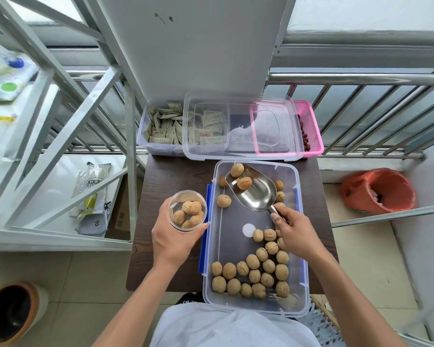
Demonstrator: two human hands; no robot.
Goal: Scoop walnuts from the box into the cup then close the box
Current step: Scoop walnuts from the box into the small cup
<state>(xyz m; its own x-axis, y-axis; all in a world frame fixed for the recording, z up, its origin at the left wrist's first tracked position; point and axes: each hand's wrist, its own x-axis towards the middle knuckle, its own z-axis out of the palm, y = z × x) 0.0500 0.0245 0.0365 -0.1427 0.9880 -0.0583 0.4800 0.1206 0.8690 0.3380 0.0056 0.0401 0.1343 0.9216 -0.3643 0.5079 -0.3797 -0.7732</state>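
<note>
A clear plastic box (303, 246) with blue clips lies open on the dark table, with several walnuts (253, 274) clustered at its near end and a few loose at the far end. My right hand (295, 232) grips the handle of a metal scoop (257, 194) held over the box's far end; two walnuts sit near the scoop's front lip. My left hand (172, 240) holds a clear cup (188, 210) with several walnuts in it, just left of the box. The box's clear lid (241, 126) rests behind the box, across two other containers.
Behind the box stand a clear bin of sachets (161, 126) and a pink basket (310, 126) with red dates. A metal railing (361, 78) runs behind. An orange bin (381, 191) stands right, white shelving (48, 146) left, and a pot (10, 311) sits on the floor.
</note>
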